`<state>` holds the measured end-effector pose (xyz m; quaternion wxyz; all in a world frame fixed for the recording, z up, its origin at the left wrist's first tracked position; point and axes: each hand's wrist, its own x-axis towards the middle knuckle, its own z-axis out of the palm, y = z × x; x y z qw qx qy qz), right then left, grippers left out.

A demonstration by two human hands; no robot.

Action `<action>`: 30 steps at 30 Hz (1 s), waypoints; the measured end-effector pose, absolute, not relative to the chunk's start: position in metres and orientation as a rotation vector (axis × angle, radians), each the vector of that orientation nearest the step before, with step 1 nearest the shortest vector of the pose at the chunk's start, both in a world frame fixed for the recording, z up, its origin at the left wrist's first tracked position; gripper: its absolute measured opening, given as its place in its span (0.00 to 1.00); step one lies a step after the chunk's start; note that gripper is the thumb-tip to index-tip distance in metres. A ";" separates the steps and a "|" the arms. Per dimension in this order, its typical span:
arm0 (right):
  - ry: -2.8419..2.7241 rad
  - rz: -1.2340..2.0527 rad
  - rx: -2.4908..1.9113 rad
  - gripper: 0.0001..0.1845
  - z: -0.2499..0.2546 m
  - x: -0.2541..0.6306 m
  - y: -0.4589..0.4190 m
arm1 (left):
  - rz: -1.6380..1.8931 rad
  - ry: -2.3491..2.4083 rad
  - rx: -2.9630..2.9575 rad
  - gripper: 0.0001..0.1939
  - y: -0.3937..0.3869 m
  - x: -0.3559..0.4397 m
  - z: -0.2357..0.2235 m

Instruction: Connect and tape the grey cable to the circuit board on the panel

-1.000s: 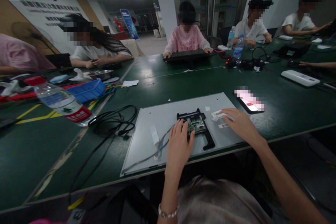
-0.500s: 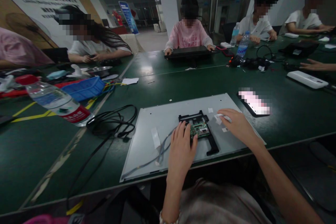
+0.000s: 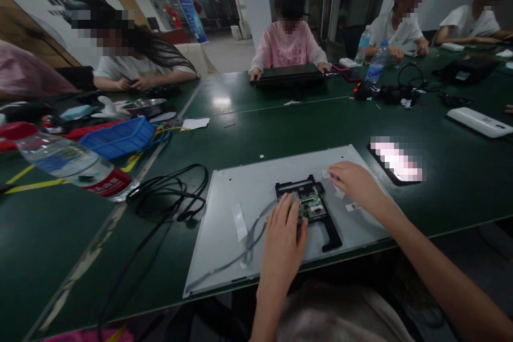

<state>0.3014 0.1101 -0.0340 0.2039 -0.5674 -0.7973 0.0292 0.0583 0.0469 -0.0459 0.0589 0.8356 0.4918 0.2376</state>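
A grey metal panel (image 3: 224, 187) lies flat on the table in front of me. On it sits a black plastic frame (image 3: 331, 235) with a green circuit board (image 3: 310, 207) inside. My left hand (image 3: 282, 230) lies over the board's left side, fingers stretched out, partly hiding the board and frame. Grey wires (image 3: 252, 235) run from beneath these fingers across the panel. To the right of the frame, my right hand (image 3: 356, 184) has its fingers pinched together at a small piece of white tape (image 3: 340, 192). The fingertips' exact grip is partly hidden. A white label (image 3: 353, 207) lies below that hand.
A lit phone (image 3: 395, 160) lies right of the panel. Left are coiled black cables (image 3: 172, 187), a tilted water bottle (image 3: 92, 168) and a blue basket (image 3: 120, 136). A white power bank (image 3: 476, 122) is farther right. Several people sit around the green table (image 3: 240, 123).
The camera view has shifted slightly. My right hand stays right of the frame, and the white piece at its fingers shows less. A co-worker's hand at the right has mostly left the view.
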 end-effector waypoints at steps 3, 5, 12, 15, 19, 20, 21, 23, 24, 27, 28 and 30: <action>-2.259 0.044 -1.617 0.10 -0.033 0.298 0.113 | 0.669 1.470 2.543 0.20 0.046 0.058 -0.044; -2.262 0.029 -1.634 0.10 -0.033 0.298 0.115 | 0.646 1.466 2.549 0.20 0.046 0.058 -0.043; -2.238 0.058 -1.573 0.13 -0.025 0.291 0.117 | 0.659 1.459 2.552 0.19 0.047 0.059 -0.042; -2.244 0.051 -1.513 0.13 -0.015 0.276 0.119 | 0.665 1.459 2.545 0.20 0.046 0.059 -0.043; -2.374 0.007 -1.460 0.12 -0.007 0.254 0.125 | 0.662 1.466 2.547 0.20 0.045 0.060 -0.044; -2.415 0.009 -1.459 0.12 -0.007 0.250 0.127 | 0.669 1.465 2.549 0.20 0.045 0.061 -0.044; -2.445 0.023 -1.461 0.12 -0.008 0.247 0.128 | 0.676 1.466 2.549 0.19 0.044 0.061 -0.044; -2.458 0.076 -1.465 0.12 -0.012 0.245 0.131 | 0.680 1.468 2.551 0.19 0.044 0.060 -0.043; -2.447 0.105 -1.466 0.12 -0.014 0.244 0.131 | 0.678 1.468 2.554 0.19 0.043 0.060 -0.043; -2.429 0.168 -1.452 0.12 -0.018 0.246 0.132 | 0.666 1.473 2.562 0.19 0.043 0.061 -0.044; -2.431 0.179 -1.441 0.12 -0.019 0.247 0.131 | 0.665 1.477 2.563 0.19 0.043 0.061 -0.044; -2.413 0.190 -1.413 0.12 -0.020 0.251 0.129 | 0.668 1.482 2.560 0.19 0.042 0.062 -0.044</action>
